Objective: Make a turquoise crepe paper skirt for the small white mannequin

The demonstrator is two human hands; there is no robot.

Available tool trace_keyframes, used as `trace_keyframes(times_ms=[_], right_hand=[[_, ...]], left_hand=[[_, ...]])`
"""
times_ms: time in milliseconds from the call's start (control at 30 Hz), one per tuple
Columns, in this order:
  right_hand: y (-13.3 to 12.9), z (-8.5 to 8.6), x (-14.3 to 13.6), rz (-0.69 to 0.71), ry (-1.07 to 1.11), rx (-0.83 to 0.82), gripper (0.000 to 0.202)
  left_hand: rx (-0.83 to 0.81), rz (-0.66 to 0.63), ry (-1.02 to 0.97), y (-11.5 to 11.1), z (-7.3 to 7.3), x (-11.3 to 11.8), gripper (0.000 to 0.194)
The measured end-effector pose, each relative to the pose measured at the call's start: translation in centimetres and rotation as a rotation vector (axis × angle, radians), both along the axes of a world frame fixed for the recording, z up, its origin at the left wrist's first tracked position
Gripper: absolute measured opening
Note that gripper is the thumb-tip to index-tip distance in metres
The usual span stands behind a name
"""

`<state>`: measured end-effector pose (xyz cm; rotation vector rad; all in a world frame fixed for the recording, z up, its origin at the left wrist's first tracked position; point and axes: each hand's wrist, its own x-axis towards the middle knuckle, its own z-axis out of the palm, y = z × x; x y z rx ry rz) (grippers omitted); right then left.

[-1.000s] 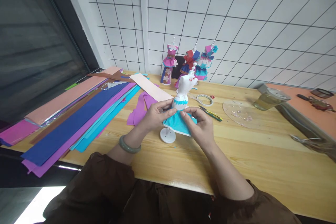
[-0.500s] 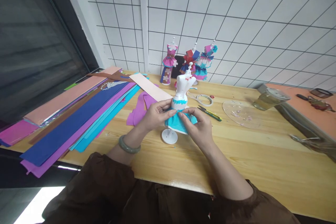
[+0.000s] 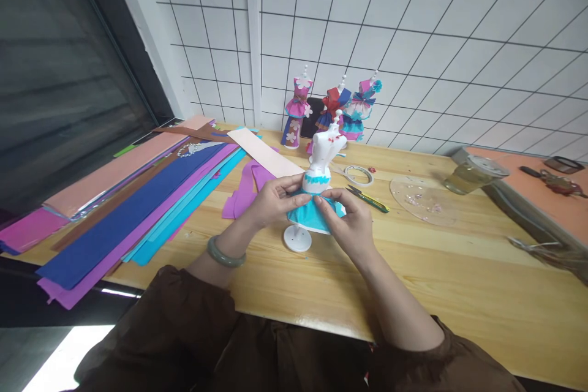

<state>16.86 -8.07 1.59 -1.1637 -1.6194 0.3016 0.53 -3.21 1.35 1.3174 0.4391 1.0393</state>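
A small white mannequin [image 3: 322, 153] on a round white base [image 3: 297, 238] stands before me, tilted a little. Turquoise trim circles its hips, and below that hangs a turquoise skirt [image 3: 309, 215]. From the left, my left hand [image 3: 278, 201] pinches the skirt's upper edge between thumb and fingers; a jade-coloured bangle [image 3: 226, 254] is on that wrist. Opposite it, my right hand [image 3: 350, 220] pinches the same edge, its thumb close to the left thumb. The fingertips behind the skirt are hidden.
Long strips of coloured crepe paper [image 3: 133, 214] cover the left of the wooden table [image 3: 413, 282]. Behind the mannequin stand several dressed mannequins [image 3: 298, 104]. Thread snips [image 3: 367, 198], a tape roll [image 3: 359, 176], a plate of beads [image 3: 420, 201] and a cup of drink [image 3: 475, 174] lie to the right.
The mannequin's upper body has tipped slightly to the right. Both hands keep their pinch on the skirt's edge and have barely moved.
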Motion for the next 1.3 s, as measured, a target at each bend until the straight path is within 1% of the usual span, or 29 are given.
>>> trace_keyframes(times_ms=[167,267,467,700,833,933,1100,1200,1300], right_hand=[[-0.1,0.1,0.0,0.003,0.000,-0.001,0.012],[-0.3,0.4,0.0,0.029,-0.030,0.020,0.011],[-0.5,0.7,0.0,0.084,-0.069,0.042,0.010],[-0.4,0.7,0.3,0.023,-0.068,-0.001,0.012],[-0.3,0.8,0.5,0.031,-0.093,0.008,0.012],[-0.1,0.9,0.7,0.042,-0.111,0.021,0.013],[-0.1,1.2,1.0,0.083,-0.127,-0.041,0.018],[-0.2,1.4,1.2,0.131,-0.098,-0.074,0.015],[-0.2,1.4,1.3,0.161,-0.076,-0.074,0.013]], left_hand=[[0.024,0.042,0.010,-0.1,0.0,0.0,0.060],[0.020,0.062,0.009,-0.1,0.0,0.1,0.060],[0.037,0.032,0.009,-0.1,0.2,0.2,0.055],[0.038,0.066,0.012,0.0,-0.1,0.1,0.061],[0.055,0.034,0.017,-0.1,0.1,0.1,0.058],[0.065,0.033,0.013,-0.3,0.2,0.1,0.055],[0.086,0.023,0.012,-0.2,0.1,0.1,0.054],[0.087,0.012,0.004,-0.1,0.0,0.2,0.055],[0.087,0.006,0.002,-0.1,0.0,0.2,0.055]])
